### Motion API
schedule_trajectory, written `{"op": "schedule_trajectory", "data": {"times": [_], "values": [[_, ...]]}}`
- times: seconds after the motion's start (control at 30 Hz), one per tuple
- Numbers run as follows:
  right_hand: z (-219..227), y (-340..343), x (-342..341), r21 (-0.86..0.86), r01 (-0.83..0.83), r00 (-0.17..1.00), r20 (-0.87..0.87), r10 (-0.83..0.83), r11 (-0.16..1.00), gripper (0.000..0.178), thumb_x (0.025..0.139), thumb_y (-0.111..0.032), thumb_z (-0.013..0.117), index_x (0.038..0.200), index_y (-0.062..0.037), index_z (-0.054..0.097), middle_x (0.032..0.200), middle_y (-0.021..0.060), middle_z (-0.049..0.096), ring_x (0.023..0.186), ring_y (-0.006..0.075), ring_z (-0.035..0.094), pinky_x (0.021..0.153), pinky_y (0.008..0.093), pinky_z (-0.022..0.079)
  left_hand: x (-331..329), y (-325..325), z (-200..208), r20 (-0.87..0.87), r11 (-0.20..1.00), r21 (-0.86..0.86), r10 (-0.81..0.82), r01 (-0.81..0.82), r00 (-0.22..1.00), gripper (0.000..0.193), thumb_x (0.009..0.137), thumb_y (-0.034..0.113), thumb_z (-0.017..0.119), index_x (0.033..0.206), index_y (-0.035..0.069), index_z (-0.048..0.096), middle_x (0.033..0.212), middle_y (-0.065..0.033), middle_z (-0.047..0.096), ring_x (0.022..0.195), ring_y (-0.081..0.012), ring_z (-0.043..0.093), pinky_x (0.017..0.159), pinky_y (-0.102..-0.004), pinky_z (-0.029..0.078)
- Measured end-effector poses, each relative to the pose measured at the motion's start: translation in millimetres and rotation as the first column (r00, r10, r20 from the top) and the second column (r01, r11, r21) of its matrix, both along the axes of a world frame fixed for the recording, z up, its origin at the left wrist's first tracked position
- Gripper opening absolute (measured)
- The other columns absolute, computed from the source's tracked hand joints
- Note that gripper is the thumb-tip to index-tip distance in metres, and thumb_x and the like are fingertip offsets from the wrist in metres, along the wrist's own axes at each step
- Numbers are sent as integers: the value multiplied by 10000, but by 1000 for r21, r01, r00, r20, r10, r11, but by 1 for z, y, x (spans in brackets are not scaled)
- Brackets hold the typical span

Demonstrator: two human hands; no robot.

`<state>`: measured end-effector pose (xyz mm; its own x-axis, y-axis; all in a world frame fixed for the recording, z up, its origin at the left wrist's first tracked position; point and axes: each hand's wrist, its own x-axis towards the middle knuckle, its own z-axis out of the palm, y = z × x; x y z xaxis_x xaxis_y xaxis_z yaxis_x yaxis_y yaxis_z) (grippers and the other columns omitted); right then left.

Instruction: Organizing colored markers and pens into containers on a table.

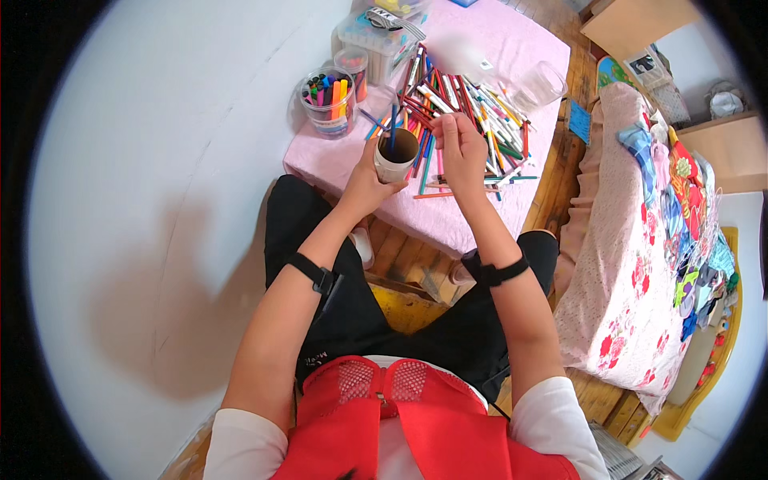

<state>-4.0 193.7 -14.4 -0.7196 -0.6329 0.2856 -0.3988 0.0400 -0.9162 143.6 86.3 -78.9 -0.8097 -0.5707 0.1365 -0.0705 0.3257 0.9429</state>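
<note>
My left hand (pixel 366 180) is wrapped round a pale cardboard tube-shaped cup (pixel 393 170), held upright at the near edge of the table. A dark blue pencil (pixel 393 126) stands in the cup and sticks out above its rim. Just right of the cup, my right hand (pixel 462 152) is over the near side of a pile of coloured pencils and markers (pixel 492 120). Its fingers are bent in a pinch, and whatever they hold, if anything, cannot be made out.
A clear tub of markers (pixel 330 104) stands at the table's left, with a smaller clear cup (pixel 352 62) and a plastic box (pixel 372 44) behind it. A transparent container (pixel 544 84) lies on the pink tablecloth (pixel 528 36). Right is a bed (pixel 616 296) with clothes.
</note>
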Motion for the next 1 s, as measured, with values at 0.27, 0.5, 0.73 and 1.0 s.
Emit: {"op": "schedule_trajectory", "data": {"times": [0.27, 0.5, 0.73, 1.0], "values": [[-99, 13, -11, 548, 133, 824, -524, 216, 826, 102, 827, -134, 648, 868, -40, 655, 791, 173, 668, 836, 342, 663, 747, 475, 511, -17, -7, -16, 33, 997, 19, -71, 70, 997, 972, 669, 78, 855, 1459, 50, 289, 1244, -184, 613, 1150, -297, 617, 953, -390, 496], [-107, -8, -17, 655, 275, 884, -460, 83, 703, 168, 783, -154, 668, 865, -14, 625, 830, 194, 698, 821, 352, 694, 722, 462, 544, -27, -10, -1, 122, 994, -28, -97, 101, 988, 963, 646, 103, 877, 1428, 64, 318, 1272, -181, 612, 1171, -291, 612, 971, -403, 497], [-77, 12, -46, 509, -146, 955, 296, -12, 849, 204, 819, -187, 704, 912, -14, 647, 797, 128, 708, 710, 201, 694, 665, 344, 544, -43, -17, 10, 140, 991, 56, -127, 120, 982, 939, 622, 112, 881, 1410, 62, 372, 1254, -170, 619, 1162, -280, 612, 961, -385, 495], [21, 70, -37, -46, -66, 862, 501, 80, 997, 103, 969, -62, 570, 1072, -60, 578, 940, 103, 705, 800, 119, 629, 665, 251, 485, -43, -20, 46, 51, 982, -159, -97, 104, 994, 787, 629, 48, 828, 1315, 94, 444, 1190, -164, 627, 1132, -360, 609, 944, -407, 486]]}}
